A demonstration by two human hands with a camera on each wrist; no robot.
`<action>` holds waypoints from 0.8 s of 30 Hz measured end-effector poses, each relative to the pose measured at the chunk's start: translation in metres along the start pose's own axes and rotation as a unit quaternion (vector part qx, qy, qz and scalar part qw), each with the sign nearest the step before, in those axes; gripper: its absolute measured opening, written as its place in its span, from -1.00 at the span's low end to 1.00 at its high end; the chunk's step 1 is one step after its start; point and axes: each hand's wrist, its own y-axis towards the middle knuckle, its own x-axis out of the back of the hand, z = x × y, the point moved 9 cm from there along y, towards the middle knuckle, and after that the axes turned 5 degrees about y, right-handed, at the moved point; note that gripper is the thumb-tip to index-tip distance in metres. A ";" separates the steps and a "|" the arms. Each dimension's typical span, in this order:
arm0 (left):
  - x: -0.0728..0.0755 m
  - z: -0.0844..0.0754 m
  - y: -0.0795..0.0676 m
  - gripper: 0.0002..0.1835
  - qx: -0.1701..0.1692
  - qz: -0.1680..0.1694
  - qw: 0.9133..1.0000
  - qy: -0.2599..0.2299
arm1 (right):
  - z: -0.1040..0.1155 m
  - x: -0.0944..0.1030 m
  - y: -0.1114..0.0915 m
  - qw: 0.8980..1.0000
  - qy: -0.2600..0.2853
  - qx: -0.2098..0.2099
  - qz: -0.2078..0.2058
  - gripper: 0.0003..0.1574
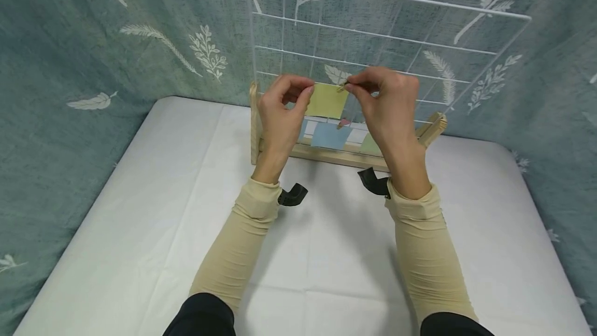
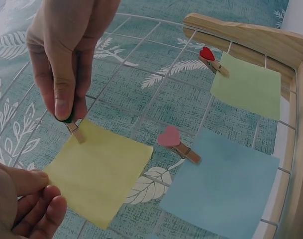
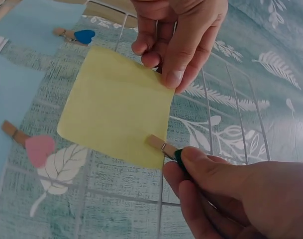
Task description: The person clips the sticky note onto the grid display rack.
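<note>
My left hand (image 1: 283, 113) pinches a corner of a yellow paper note (image 1: 326, 100) between thumb and finger. The note lies against a white wire grid (image 1: 373, 33). With thumb and fingertips, my right hand (image 1: 389, 105) pinches a small wooden clothespin (image 3: 160, 144) that has a dark green decoration, mostly covered by the fingers. The clothespin's tip lies over the note's upper right edge. Below hangs a blue note (image 2: 226, 184), held by a clothespin with a pink heart (image 2: 169, 137). A light green note (image 2: 248, 84) hangs from a clothespin with a red heart (image 2: 207, 54).
The grid stands in a wooden base (image 1: 336, 156) with upright ends on a white-covered table (image 1: 196, 170). Another blue note (image 3: 42, 25) has a clothespin with a blue heart (image 3: 84, 36). A leaf-patterned teal curtain (image 1: 70, 56) hangs close behind the grid.
</note>
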 end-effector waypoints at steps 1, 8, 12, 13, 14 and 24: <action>-0.001 -0.001 0.000 -0.94 -0.002 0.002 1.000 0.000 | 0.001 0.000 0.001 1.000 -0.003 0.002 0.006 -0.90; -0.010 -0.004 0.000 -0.93 -0.001 0.022 1.000 -0.001 | 0.002 0.008 -0.010 1.000 -0.021 0.003 0.012 -0.78; -0.013 -0.005 0.001 -0.93 -0.004 0.023 1.000 -0.003 | 0.001 0.012 -0.021 1.000 -0.003 0.004 -0.010 -0.68; -0.013 -0.005 0.001 -0.93 -0.005 0.023 1.000 -0.003 | 0.000 0.014 -0.024 1.000 0.002 0.004 -0.021 -0.66; -0.014 -0.005 0.001 -0.93 -0.005 0.021 1.000 -0.003 | 0.000 0.016 -0.027 0.999 0.009 0.003 -0.035 -0.65; 0.008 0.001 0.009 -0.93 -0.007 -0.007 0.999 0.031 | 0.003 0.024 -0.052 0.992 0.093 -0.027 -0.081 -0.63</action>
